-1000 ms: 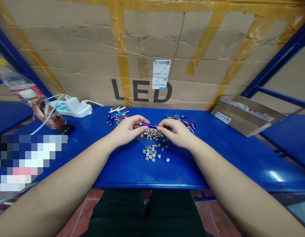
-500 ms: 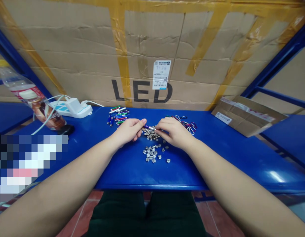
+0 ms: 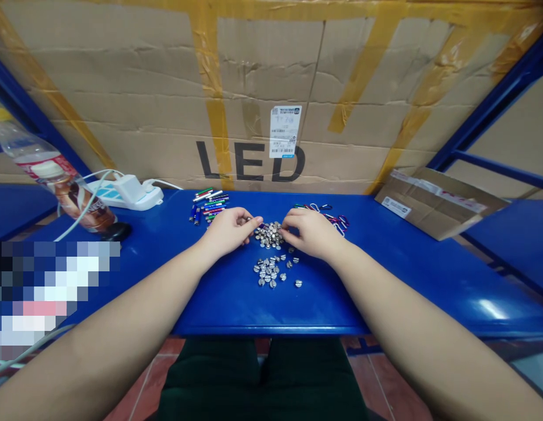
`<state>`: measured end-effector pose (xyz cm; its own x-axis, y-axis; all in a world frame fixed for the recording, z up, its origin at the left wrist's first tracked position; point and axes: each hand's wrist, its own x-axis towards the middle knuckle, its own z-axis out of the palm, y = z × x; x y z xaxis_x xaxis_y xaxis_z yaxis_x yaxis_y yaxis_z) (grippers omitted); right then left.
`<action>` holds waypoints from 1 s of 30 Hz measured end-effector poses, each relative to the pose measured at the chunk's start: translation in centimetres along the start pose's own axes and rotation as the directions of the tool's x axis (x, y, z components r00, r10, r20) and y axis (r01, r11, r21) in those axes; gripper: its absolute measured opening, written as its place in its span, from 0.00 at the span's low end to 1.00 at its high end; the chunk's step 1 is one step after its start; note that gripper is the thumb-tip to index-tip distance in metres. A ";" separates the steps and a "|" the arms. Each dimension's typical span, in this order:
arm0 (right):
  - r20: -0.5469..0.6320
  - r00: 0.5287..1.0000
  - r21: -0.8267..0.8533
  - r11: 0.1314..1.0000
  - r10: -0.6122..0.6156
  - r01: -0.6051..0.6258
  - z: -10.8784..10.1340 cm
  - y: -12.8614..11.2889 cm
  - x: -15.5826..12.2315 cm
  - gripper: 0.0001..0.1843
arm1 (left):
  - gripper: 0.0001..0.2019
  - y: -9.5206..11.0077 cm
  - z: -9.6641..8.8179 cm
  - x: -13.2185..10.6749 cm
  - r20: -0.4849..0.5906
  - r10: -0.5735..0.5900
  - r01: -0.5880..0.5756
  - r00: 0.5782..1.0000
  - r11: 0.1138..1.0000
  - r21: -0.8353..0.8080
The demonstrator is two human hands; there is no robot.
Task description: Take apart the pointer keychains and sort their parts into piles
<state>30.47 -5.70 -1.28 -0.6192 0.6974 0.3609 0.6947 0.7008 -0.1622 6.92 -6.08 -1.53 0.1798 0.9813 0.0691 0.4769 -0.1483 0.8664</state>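
Note:
Both hands rest on a blue table (image 3: 385,280), on either side of a heap of small silver caps (image 3: 270,234). My left hand (image 3: 230,229) is closed on a small purple tube (image 3: 257,224), of which only the tip shows past the fingers. My right hand (image 3: 310,233) has its fingertips pinched at the right edge of the heap; what they hold is too small to make out. More silver caps (image 3: 271,272) lie scattered nearer to me. A bunch of coloured tubes (image 3: 210,204) lies behind my left hand, and coloured carabiner clips (image 3: 333,217) behind my right.
A big cardboard box marked LED (image 3: 263,99) walls off the back. A tilted drink bottle (image 3: 56,178) and a white power strip with a charger (image 3: 129,190) sit at the left. A small flat carton (image 3: 433,202) lies at the right. Blue frame bars (image 3: 495,99) rise on both sides.
The purple tube was held level between both hands above the heap. My left hand has drawn it in, so it is mostly hidden, and my right hand has dropped onto the caps.

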 end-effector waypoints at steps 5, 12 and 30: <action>-0.008 0.992 0.089 0.988 0.127 -0.126 -0.7 0.4 -0.1 0.10 | 0.15 -0.2 -0.4 0.1 -0.032 0.072 -0.073 0.997 0.997 -0.017; -0.010 0.950 0.343 0.894 0.311 -0.289 -1.6 1.7 -1.2 0.06 | 0.17 0.1 -0.5 0.2 -0.013 0.180 -0.179 0.984 0.969 -0.171; 0.357 0.894 0.308 0.869 0.273 -0.388 -3.3 2.8 -2.4 0.11 | 0.16 0.3 -3.5 -1.0 0.083 0.075 -0.067 0.994 0.992 -0.105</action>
<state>35.08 -5.89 0.47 -0.4945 0.8678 -0.0494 0.7310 0.3844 -0.5638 3.86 -6.63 0.35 0.2857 0.9538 0.0931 0.3706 -0.1996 0.9071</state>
